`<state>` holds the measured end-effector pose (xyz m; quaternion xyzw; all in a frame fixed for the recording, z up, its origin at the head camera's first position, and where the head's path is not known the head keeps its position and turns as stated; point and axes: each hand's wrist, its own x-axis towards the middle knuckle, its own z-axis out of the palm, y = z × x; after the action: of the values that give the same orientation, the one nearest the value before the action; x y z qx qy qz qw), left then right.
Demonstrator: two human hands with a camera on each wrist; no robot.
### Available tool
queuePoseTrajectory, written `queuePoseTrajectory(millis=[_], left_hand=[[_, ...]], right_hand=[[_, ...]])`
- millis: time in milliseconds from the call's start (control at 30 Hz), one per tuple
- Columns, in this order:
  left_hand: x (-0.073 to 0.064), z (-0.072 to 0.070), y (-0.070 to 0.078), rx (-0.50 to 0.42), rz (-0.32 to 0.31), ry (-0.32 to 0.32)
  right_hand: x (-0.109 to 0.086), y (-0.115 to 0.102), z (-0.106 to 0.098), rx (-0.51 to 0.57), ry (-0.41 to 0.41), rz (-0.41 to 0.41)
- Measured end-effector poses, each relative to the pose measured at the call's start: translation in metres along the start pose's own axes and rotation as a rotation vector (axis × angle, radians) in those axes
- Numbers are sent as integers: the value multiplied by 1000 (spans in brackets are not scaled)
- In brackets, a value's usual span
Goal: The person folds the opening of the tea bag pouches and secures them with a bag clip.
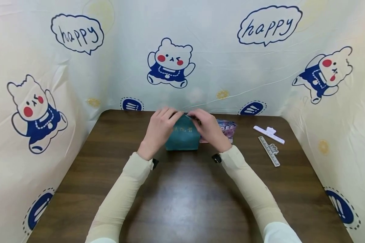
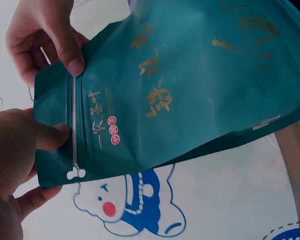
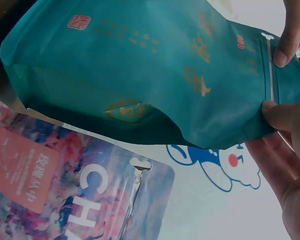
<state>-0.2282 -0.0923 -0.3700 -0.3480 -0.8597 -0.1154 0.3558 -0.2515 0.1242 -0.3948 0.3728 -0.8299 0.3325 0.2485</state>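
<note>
A teal pouch with gold lettering (image 1: pixel 182 138) stands upright near the table's back edge. In the left wrist view, a pale tear-zip strip (image 2: pixel 74 115) crosses the pouch close to its top. My left hand (image 1: pixel 160 126) pinches the pouch's top edge on the left, thumb on the front beside the strip. On the other side my right hand (image 1: pixel 211 128) pinches the same top edge, its thumb lying by the strip in the right wrist view. Behind the right hand is a pink and purple patterned pouch (image 3: pixel 85 175), partly hidden by hand and teal pouch.
Two bag-clip-like strips lie on the right of the brown wooden table (image 1: pixel 176 202): a white one (image 1: pixel 269 134) and a grey one (image 1: pixel 269 151) nearer the front. A printed cloth (image 1: pixel 213 74) hangs around the table's back and sides.
</note>
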Motion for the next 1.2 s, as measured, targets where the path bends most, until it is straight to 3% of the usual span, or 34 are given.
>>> queuePoseTrajectory(millis=[200, 533, 800, 967, 1200], left_hand=[[-10, 2, 14, 22, -12, 0], [-24, 8, 21, 0, -12, 8], [-25, 8, 19, -47, -7, -7], [-25, 7, 17, -78, -12, -35], [-21, 6, 19, -116, -22, -26]], right_hand=[[-15, -5, 2, -44, 33, -32], [-30, -4, 5, -54, 45, -83], [-32, -3, 3, -2, 32, -74], [-35, 2, 3, 90, 33, -38], [-42, 11, 7, 167, 37, -4]])
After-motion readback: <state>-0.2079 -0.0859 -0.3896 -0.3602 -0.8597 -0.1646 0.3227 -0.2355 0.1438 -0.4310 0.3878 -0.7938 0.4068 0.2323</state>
